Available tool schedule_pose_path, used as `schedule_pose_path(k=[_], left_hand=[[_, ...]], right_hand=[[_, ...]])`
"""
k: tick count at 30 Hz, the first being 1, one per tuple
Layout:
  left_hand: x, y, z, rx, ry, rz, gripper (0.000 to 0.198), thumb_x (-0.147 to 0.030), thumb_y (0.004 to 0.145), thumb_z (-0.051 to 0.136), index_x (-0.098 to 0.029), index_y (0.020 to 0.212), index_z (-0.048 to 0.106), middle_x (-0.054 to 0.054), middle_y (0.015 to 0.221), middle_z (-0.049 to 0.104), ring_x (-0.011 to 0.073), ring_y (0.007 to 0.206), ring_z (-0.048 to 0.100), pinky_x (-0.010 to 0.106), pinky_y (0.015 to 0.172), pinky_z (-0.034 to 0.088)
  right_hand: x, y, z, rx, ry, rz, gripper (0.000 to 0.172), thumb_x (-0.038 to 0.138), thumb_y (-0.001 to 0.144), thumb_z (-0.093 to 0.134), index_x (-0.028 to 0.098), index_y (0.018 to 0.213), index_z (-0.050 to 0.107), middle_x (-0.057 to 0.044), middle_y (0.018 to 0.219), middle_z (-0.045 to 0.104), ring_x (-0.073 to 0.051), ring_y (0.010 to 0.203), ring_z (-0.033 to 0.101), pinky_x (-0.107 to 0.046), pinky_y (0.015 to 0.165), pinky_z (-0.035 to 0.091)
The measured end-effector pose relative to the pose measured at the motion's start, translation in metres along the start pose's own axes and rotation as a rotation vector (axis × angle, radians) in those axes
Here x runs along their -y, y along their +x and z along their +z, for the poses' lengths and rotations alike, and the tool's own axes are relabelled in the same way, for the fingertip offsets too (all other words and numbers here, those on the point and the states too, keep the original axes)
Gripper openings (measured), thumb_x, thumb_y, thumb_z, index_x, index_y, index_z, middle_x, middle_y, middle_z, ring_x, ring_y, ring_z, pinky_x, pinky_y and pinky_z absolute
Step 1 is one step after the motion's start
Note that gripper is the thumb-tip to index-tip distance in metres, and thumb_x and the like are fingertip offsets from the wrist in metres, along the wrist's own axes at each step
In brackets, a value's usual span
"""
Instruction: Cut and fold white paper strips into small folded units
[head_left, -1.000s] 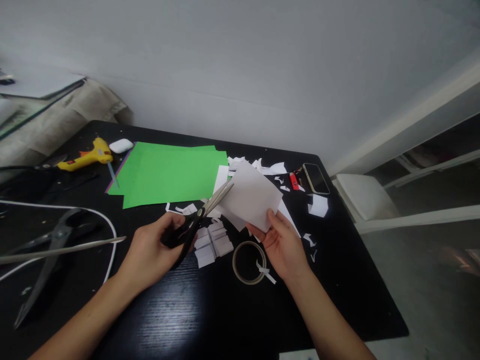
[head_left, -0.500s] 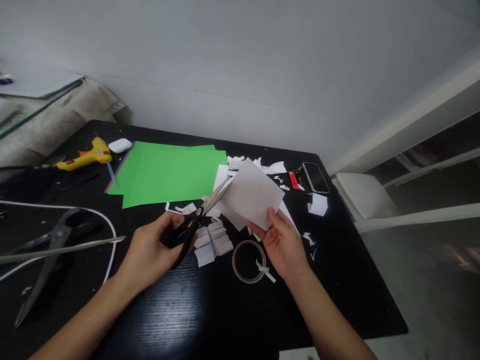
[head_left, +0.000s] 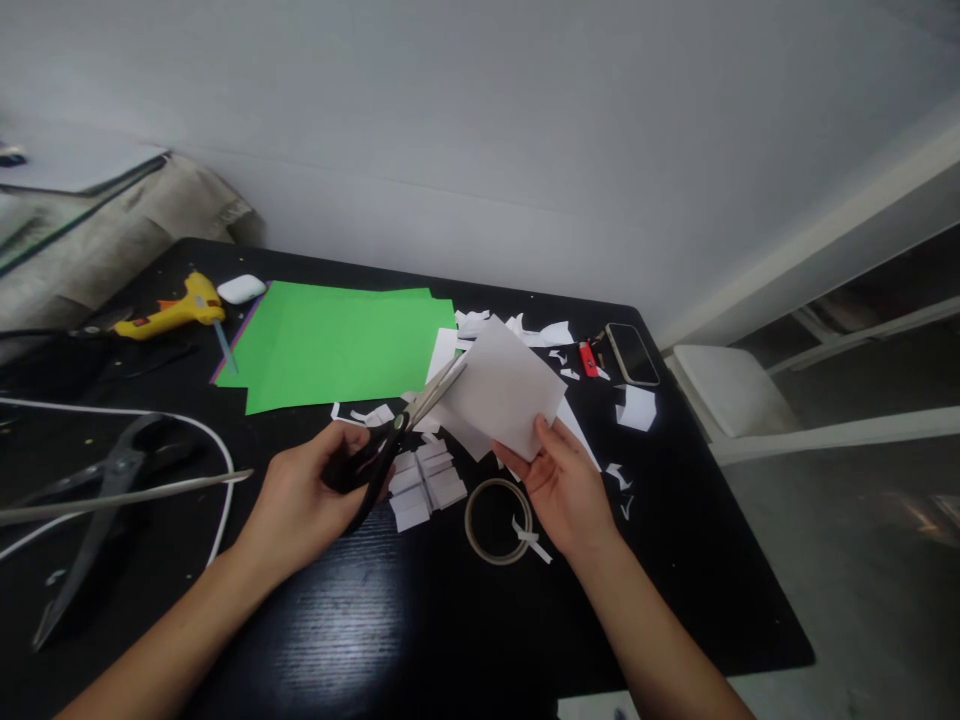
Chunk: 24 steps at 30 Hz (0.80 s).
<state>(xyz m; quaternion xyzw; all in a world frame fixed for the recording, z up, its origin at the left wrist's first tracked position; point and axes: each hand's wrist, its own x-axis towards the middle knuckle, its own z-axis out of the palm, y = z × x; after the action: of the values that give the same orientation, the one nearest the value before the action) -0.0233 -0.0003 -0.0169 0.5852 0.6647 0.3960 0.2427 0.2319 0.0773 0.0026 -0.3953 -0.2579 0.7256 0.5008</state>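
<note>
My left hand point(head_left: 304, 500) is closed around the black handles of a pair of scissors point(head_left: 397, 430), whose blades point up and right and meet the left edge of a white sheet of paper point(head_left: 506, 385). My right hand point(head_left: 566, 485) pinches that sheet by its lower right corner and holds it above the black table point(head_left: 420, 640). Just below the scissors lies a small stack of cut white paper pieces point(head_left: 427, 485). A roll of clear tape point(head_left: 499, 522) rests between my two hands.
Green paper sheets point(head_left: 337, 345) lie at the back, with a yellow glue gun point(head_left: 176, 310) and a white earbud case point(head_left: 241, 289) to their left. Large shears point(head_left: 97, 495) and a white cable point(head_left: 202, 440) sit at the left. A phone point(head_left: 632, 355), a red lighter point(head_left: 587, 360) and paper scraps lie right.
Almost nothing differs: the paper and the scissor blades have shifted very slightly, and both hands keep the same hold.
</note>
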Motion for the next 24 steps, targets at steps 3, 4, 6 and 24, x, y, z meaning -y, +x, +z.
schedule_pose_path(k=[3, 4, 6, 24], left_hand=[[0.0003, -0.0003, -0.0001, 0.003, -0.002, 0.002, 0.025, -0.042, 0.081, 0.075, -0.022, 0.088, 0.064, -0.002, 0.075, 0.071, 0.0165, 0.067, 0.067, 0.026, 0.064, 0.052], [0.0003, -0.0003, -0.0003, 0.002, -0.001, 0.004, 0.025, -0.042, 0.08, 0.076, -0.022, 0.088, 0.064, -0.002, 0.075, 0.071, 0.0163, 0.067, 0.067, 0.026, 0.063, 0.052], [-0.0001, -0.0001, -0.0008, -0.002, 0.004, 0.007, 0.025, -0.042, 0.08, 0.076, -0.022, 0.088, 0.064, -0.002, 0.075, 0.071, 0.0159, 0.066, 0.066, 0.026, 0.063, 0.052], [-0.0002, -0.0008, -0.0026, 0.04, -0.005, -0.035, 0.025, -0.044, 0.08, 0.075, -0.022, 0.088, 0.065, -0.001, 0.076, 0.072, 0.0177, 0.069, 0.068, 0.028, 0.066, 0.052]], right_hand=[[0.0004, -0.0003, 0.0004, 0.0, 0.0, 0.008, 0.032, 0.034, 0.087, 0.083, 0.025, 0.116, 0.076, -0.004, 0.128, 0.076, -0.025, 0.116, 0.072, -0.039, 0.089, 0.069], [0.0004, -0.0004, 0.0002, 0.001, 0.002, 0.009, 0.032, 0.034, 0.087, 0.083, 0.024, 0.116, 0.076, -0.005, 0.128, 0.076, -0.025, 0.116, 0.072, -0.038, 0.089, 0.069], [0.0003, -0.0003, -0.0002, 0.002, 0.007, 0.009, 0.031, 0.034, 0.088, 0.082, 0.024, 0.117, 0.076, -0.004, 0.129, 0.076, -0.025, 0.116, 0.072, -0.038, 0.089, 0.069], [0.0009, -0.0019, 0.0011, -0.006, -0.007, 0.014, 0.034, 0.034, 0.086, 0.084, 0.026, 0.117, 0.075, -0.003, 0.128, 0.076, -0.025, 0.115, 0.072, -0.041, 0.091, 0.068]])
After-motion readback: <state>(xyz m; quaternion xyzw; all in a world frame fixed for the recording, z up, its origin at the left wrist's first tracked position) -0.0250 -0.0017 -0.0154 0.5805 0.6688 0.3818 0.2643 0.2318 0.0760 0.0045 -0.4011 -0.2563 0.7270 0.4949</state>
